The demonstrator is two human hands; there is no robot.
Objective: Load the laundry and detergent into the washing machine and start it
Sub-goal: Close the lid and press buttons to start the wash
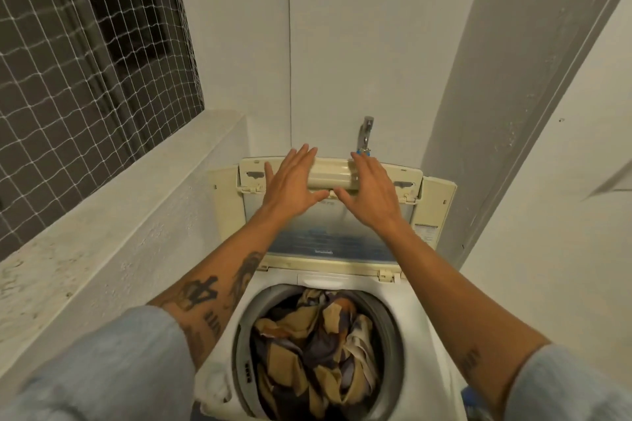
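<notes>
A top-loading washing machine [225,383] stands below me with its folding lid [337,236] raised upright against the back wall. The drum [388,325] holds a heap of tan, brown and purple patterned laundry [314,355]. My left hand [290,181] and my right hand [371,188] are both up at the lid's cream top edge, fingers straight and spread. Their palms lie flat over the lid's handle bar [333,174]. No detergent container is in view.
A metal tap [366,133] with a blue hose fitting sticks out of the wall just behind the lid. A concrete ledge [102,225] under a netted window [85,61] runs along the left. A wall column [496,113] stands close on the right.
</notes>
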